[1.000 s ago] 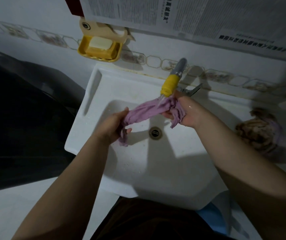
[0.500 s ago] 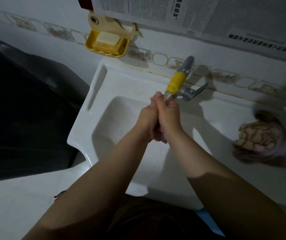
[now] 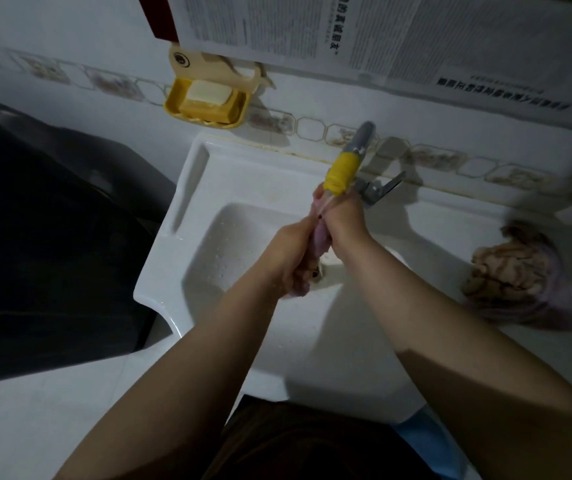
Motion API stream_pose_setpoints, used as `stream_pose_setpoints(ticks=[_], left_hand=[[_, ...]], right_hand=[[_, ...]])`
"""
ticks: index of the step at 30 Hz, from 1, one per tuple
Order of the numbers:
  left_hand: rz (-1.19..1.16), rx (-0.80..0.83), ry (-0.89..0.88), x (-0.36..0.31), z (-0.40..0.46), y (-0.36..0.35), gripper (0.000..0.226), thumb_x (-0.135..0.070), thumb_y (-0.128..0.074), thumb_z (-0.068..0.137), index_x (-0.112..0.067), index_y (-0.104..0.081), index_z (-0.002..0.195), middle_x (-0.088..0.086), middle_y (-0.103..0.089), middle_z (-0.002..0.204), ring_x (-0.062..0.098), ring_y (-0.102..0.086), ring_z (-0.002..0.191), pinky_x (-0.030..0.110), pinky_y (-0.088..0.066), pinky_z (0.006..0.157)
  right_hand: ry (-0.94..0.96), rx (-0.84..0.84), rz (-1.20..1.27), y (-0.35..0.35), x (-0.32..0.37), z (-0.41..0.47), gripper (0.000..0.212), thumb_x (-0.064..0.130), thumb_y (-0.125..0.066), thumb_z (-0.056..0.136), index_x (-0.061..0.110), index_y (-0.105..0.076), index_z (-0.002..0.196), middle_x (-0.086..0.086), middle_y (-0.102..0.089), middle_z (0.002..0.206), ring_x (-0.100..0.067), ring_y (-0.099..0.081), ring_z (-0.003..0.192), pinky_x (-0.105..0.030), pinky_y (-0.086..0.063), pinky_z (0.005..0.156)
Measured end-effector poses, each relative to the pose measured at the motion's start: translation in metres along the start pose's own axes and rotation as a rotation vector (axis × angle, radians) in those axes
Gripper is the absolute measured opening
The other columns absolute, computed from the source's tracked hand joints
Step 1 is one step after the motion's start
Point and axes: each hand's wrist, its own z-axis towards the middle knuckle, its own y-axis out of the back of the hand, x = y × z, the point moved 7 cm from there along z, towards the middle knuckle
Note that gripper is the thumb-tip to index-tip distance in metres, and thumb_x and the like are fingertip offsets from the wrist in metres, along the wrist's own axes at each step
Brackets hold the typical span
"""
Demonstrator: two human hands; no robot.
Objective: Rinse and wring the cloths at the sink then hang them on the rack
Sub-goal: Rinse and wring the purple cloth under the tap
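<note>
Head view: both hands are clamped together on the purple cloth [image 3: 319, 237] over the sink [image 3: 187, 188], just under the yellow-tipped tap [image 3: 341, 173]. The left hand [image 3: 291, 254] grips the lower end; the right hand [image 3: 345, 223] grips the upper end near the spout. Soaked, the cloth is likely soft, heavy with water and a bit slippery, so gripping both ends of the bunched roll and twisting opposite ways suits it. A second crumpled cloth [image 3: 516, 275] lies on the worktop [image 3: 485, 344] to the right, well apart from the hands. The wall-mounted yellow soap dish [image 3: 239, 114] holds a pale bar of soap [image 3: 208, 93]. No rack is in view.
</note>
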Motion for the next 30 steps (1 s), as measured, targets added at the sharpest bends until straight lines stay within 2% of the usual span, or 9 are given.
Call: stream_pose_setpoints(ticks=[3, 5, 7, 10, 13, 15, 18, 24, 30], left_hand=[[-0.025, 0.116, -0.227, -0.020, -0.002, 0.010, 0.039, -0.034, -0.039, 0.102, -0.009, -0.058, 0.079, 0.002, -0.053, 0.054, 0.014, -0.045, 0.047, 0.023, -0.038, 0.047], [-0.047, 0.141, -0.275, -0.031, -0.001, 0.024, 0.034, -0.027, -0.040, 0.102, -0.002, -0.059, 0.089, 0.012, -0.057, 0.072, 0.019, -0.053, 0.062, 0.027, -0.045, 0.059], [0.014, 0.093, -0.311, -0.041, 0.002, 0.040, 0.031, -0.026, -0.050, 0.098, 0.004, -0.060, 0.097, 0.017, -0.056, 0.083, 0.025, -0.051, 0.074, 0.032, -0.042, 0.070], [0.199, 0.062, -0.326, -0.048, 0.003, 0.045, 0.030, -0.024, -0.054, 0.096, 0.005, -0.061, 0.100, 0.018, -0.052, 0.084, 0.025, -0.044, 0.078, 0.033, -0.035, 0.069], [0.275, 0.110, -0.293, -0.047, -0.004, 0.022, 0.023, -0.019, -0.048, 0.100, -0.002, -0.060, 0.090, 0.011, -0.054, 0.072, 0.017, -0.048, 0.064, 0.026, -0.039, 0.059], [0.206, 0.201, -0.263, -0.046, -0.011, 0.002, 0.021, -0.018, -0.047, 0.100, -0.006, -0.060, 0.089, 0.009, -0.060, 0.074, 0.016, -0.056, 0.067, 0.025, -0.046, 0.064], [0.180, 0.310, -0.235, -0.046, -0.017, -0.013, 0.014, -0.018, -0.053, 0.096, -0.004, -0.057, 0.098, 0.014, -0.061, 0.084, 0.024, -0.060, 0.081, 0.032, -0.051, 0.076], [0.253, 0.206, -0.319, -0.061, -0.008, 0.035, 0.011, -0.008, -0.065, 0.088, 0.000, -0.060, 0.094, 0.020, -0.063, 0.087, 0.026, -0.062, 0.079, 0.036, -0.053, 0.076], [0.829, -0.416, -0.454, -0.064, 0.013, 0.095, 0.022, -0.025, -0.058, 0.093, -0.012, -0.052, 0.110, -0.003, -0.058, 0.085, 0.016, -0.055, 0.074, 0.028, -0.044, 0.063]], right_hand=[[-0.086, 0.085, 0.014, 0.011, -0.016, 0.007, 0.032, 0.041, -0.047, 0.091, 0.022, -0.055, 0.115, -0.016, -0.068, 0.102, -0.028, -0.064, 0.064, -0.026, -0.046, 0.042], [-0.075, 0.206, -0.084, 0.016, -0.034, -0.007, 0.028, 0.036, -0.041, 0.099, 0.027, -0.042, 0.125, -0.007, -0.060, 0.107, -0.016, -0.063, 0.063, -0.021, -0.044, 0.040], [0.027, 0.395, -0.378, 0.016, -0.052, -0.032, 0.045, 0.026, -0.043, 0.100, 0.024, -0.026, 0.142, -0.001, -0.056, 0.112, -0.010, -0.063, 0.071, -0.022, -0.048, 0.056], [0.141, 0.589, -0.598, 0.008, -0.073, -0.051, 0.085, 0.029, -0.065, 0.087, 0.023, -0.008, 0.150, 0.003, -0.043, 0.139, -0.014, -0.048, 0.123, -0.025, -0.038, 0.097], [0.112, 0.641, -0.692, -0.011, -0.089, -0.047, 0.108, 0.039, -0.077, 0.075, 0.023, -0.001, 0.151, -0.005, -0.021, 0.153, -0.023, -0.032, 0.135, -0.031, -0.037, 0.106], [-0.076, 0.577, -0.750, -0.016, -0.100, -0.044, 0.110, 0.049, -0.077, 0.072, 0.024, -0.005, 0.151, -0.011, -0.024, 0.148, -0.026, -0.045, 0.113, -0.023, -0.050, 0.076], [-0.254, 0.460, -0.571, -0.023, -0.112, -0.035, 0.093, 0.045, -0.078, 0.072, 0.019, -0.027, 0.146, -0.009, -0.046, 0.116, -0.012, -0.044, 0.068, -0.010, -0.034, 0.032], [-0.238, 0.338, -0.334, 0.003, -0.111, -0.026, 0.009, 0.014, -0.071, 0.080, 0.008, -0.065, 0.078, -0.005, -0.061, 0.054, -0.017, -0.053, 0.046, -0.021, -0.038, 0.043], [-0.483, 0.208, 0.256, 0.023, -0.097, -0.032, 0.025, 0.000, -0.044, 0.089, 0.008, -0.048, 0.065, -0.003, -0.043, 0.036, -0.013, -0.040, 0.030, -0.021, -0.033, 0.045]])
